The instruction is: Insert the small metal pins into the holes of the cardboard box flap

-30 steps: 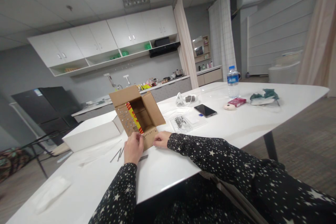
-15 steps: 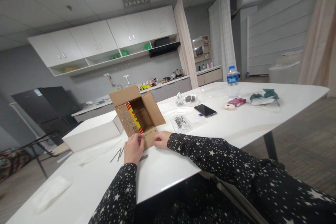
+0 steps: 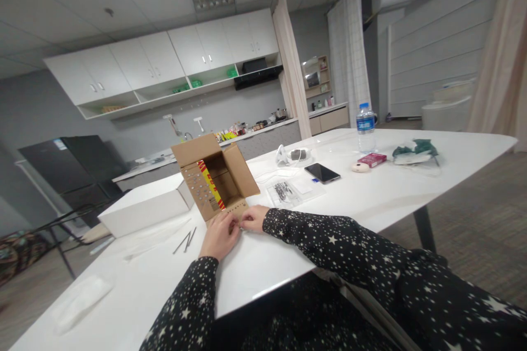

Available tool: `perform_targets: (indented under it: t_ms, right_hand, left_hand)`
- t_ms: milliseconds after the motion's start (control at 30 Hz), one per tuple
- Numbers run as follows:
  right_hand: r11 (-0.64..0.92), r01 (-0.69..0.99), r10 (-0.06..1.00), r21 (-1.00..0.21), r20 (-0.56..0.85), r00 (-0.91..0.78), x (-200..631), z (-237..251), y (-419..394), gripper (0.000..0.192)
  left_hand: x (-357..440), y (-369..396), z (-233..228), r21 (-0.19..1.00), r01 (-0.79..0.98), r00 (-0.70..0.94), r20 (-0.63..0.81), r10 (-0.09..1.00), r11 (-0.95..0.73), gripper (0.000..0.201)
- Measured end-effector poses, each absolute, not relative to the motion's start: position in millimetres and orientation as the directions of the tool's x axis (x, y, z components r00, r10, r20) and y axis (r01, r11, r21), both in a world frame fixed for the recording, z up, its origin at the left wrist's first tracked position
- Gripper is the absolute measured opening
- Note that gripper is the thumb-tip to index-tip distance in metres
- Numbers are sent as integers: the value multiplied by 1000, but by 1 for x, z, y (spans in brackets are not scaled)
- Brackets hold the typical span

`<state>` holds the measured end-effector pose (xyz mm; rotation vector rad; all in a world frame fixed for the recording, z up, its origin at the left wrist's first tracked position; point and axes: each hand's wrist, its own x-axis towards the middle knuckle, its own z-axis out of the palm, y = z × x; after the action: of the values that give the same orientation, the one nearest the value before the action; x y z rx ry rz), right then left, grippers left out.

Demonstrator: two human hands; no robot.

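Note:
An open cardboard box (image 3: pixel 248 178) stands tilted on the white table in front of me, its flaps spread. Red-and-yellow tape (image 3: pixel 211 185) runs along its left flap, where several small shiny spots (image 3: pixel 196 187) show. A row of small dark dots marks the front flap (image 3: pixel 236 209). My left hand (image 3: pixel 220 235) is at that flap's near edge, fingers bent and pinched together. Close against it, my right hand (image 3: pixel 254 218) is also closed with curled fingers. Whatever lies between the fingertips is too small to make out. Thin dark sticks (image 3: pixel 187 241) lie left of my left hand.
A long white box (image 3: pixel 144 205) sits left of the carton. Rightward on the table (image 3: pixel 349 208) are a clear plastic packet (image 3: pixel 294 191), a phone (image 3: pixel 322 173), a water bottle (image 3: pixel 365 126), a dark red box (image 3: pixel 373 160) and a green crumpled item (image 3: pixel 415 149).
My left hand has moved right along the front flap, to meet my right hand. The right hand stays in nearly the same place, and the box has not moved.

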<state>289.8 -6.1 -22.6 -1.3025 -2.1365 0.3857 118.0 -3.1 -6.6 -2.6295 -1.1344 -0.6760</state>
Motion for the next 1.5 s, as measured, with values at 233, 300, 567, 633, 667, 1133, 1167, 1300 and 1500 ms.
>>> perform_targets:
  t_ms: [233, 300, 567, 633, 667, 1133, 1167, 1300, 1500]
  right_hand:
    - [494, 683, 868, -538, 350, -353, 290, -23, -4, 22]
    - [477, 690, 877, -544, 343, -336, 289, -23, -5, 23]
    - [482, 690, 875, -540, 337, -347, 290, -21, -8, 21]
    - [481, 691, 876, -540, 334, -348, 290, -21, -8, 21]
    - [477, 694, 878, -538, 332, -346, 290, -21, -8, 21]
    - [444, 719, 892, -534, 336, -302, 289, -20, -11, 22]
    - [440, 722, 894, -534, 334, -298, 289, -19, -12, 22]
    - [434, 723, 897, -538, 333, -291, 289, -18, -13, 21]
    - [458, 709, 886, -536, 340, -315, 289, -23, -6, 22]
  left_hand:
    - [120, -10, -4, 26, 681, 658, 417, 628, -731, 9]
    - [120, -11, -4, 20, 678, 668, 401, 627, -735, 7]
    - [120, -13, -4, 22, 673, 680, 376, 630, -739, 3]
    - [120, -14, -4, 23, 673, 681, 373, 631, -740, 2]
    - [120, -14, -4, 22, 674, 680, 372, 632, -739, 2]
    - [120, -12, -5, 7, 682, 685, 344, 642, -731, 5]
    - [120, -12, -5, 4, 684, 685, 343, 643, -730, 5]
    - [120, -12, -5, -6, 692, 682, 334, 651, -722, 9]
    - [119, -14, -2, -31, 726, 658, 319, 682, -687, 9]
